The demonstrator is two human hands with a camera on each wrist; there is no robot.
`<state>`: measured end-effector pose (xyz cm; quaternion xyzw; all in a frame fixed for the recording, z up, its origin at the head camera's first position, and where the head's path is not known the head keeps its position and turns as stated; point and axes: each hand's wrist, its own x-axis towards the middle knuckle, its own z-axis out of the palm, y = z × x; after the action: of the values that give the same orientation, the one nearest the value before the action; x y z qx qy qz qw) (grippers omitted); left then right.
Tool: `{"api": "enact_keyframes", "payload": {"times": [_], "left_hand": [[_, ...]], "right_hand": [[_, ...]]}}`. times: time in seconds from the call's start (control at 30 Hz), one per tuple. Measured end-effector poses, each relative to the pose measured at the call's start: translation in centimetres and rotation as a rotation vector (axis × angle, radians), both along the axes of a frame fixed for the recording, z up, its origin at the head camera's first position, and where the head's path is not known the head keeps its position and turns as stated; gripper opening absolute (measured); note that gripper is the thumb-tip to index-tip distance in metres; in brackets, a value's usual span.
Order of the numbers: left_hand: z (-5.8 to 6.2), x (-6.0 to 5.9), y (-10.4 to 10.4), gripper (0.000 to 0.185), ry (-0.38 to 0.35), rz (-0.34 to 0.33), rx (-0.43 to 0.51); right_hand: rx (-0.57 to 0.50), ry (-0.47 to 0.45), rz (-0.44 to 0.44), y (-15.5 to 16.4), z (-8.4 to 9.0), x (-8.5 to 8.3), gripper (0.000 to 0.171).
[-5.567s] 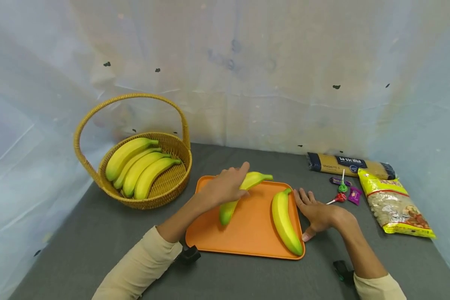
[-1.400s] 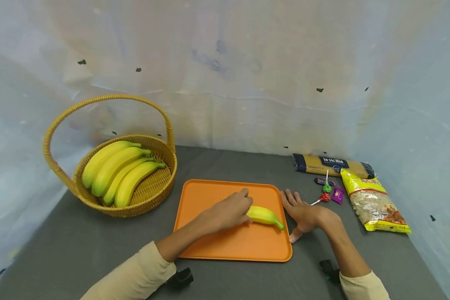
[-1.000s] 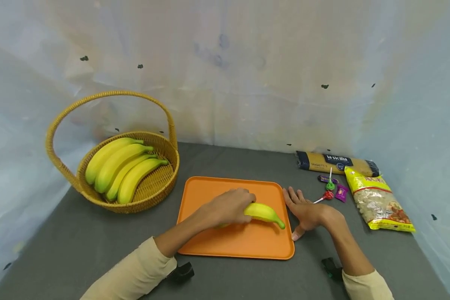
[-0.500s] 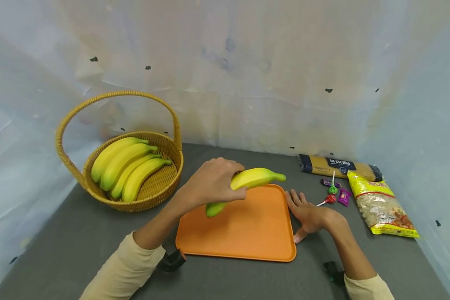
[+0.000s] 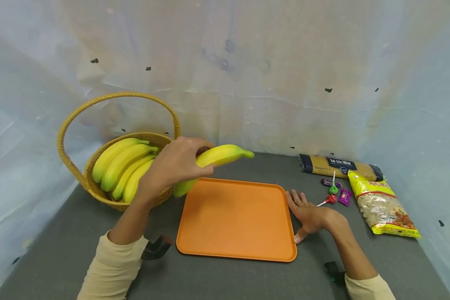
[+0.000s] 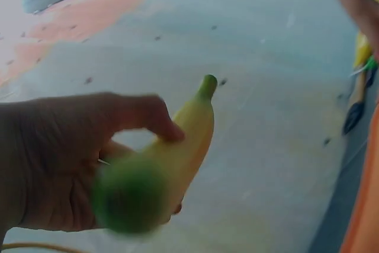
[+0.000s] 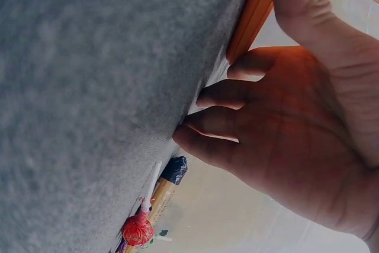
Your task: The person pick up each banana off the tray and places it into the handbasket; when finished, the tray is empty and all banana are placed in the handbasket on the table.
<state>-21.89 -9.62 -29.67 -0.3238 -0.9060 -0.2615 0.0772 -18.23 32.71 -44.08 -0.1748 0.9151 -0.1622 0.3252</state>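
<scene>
My left hand (image 5: 176, 164) grips a yellow banana (image 5: 213, 160) with green tips and holds it in the air between the wicker basket (image 5: 93, 189) and the orange tray (image 5: 236, 218). In the left wrist view my fingers (image 6: 142, 114) curl round the banana (image 6: 183, 146). The basket holds several bananas (image 5: 120, 166). My right hand (image 5: 309, 214) rests flat on the grey table against the tray's right edge; the right wrist view shows its fingers (image 7: 237, 96) beside the tray's rim (image 7: 254, 10). Nothing lies on the tray.
A spaghetti packet (image 5: 337, 166), a yellow snack bag (image 5: 382, 206), lollipops (image 5: 331, 196) and wrapped candies (image 5: 344, 196) lie at the right. A pale sheet backs the table and closes both sides.
My left hand has lifted the last banana off the tray and carried it up and to the left, towards the basket. The right hand has stayed by the tray.
</scene>
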Motion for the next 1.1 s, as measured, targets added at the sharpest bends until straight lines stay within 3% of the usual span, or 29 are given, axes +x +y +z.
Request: {"api": "enact_keyframes", "payload": {"times": [0.13, 0.27, 0.43, 0.57, 0.63, 0.9, 1.1], "left_hand": [[0.8, -0.6, -3.2, 0.031, -0.034, 0.109, -0.042], [1.0, -1.7, -6.3, 0.032, -0.096, 0.206, -0.109], [-0.4, -4.1, -9.6, 0.030, -0.223, 0.295, -0.180], [-2.0, -5.5, -11.6, 0.054, -0.358, 0.379, -0.267], [-2.7, -5.8, -12.4, 0.055, -0.389, 0.408, -0.301], [-4.4, -6.5, -14.0, 0.056, -0.399, 0.423, -0.336], [-4.4, -7.2, -14.6, 0.059, -0.462, 0.423, -0.336]], "right_hand": [[0.030, 0.018, 0.005, 0.8, -1.5, -0.7, 0.153], [0.061, 0.015, -0.003, 0.9, -1.9, -1.1, 0.154], [0.029, 0.001, -0.008, 1.1, -1.7, -1.2, 0.153], [0.046, 0.020, -0.001, 1.6, -2.2, -1.3, 0.152], [0.061, 0.017, -0.013, 1.7, -2.3, -1.2, 0.153], [0.046, -0.007, -0.018, 0.1, 0.3, 0.2, 0.149], [0.079, 0.011, -0.019, 1.9, -2.2, -1.2, 0.157]]}}
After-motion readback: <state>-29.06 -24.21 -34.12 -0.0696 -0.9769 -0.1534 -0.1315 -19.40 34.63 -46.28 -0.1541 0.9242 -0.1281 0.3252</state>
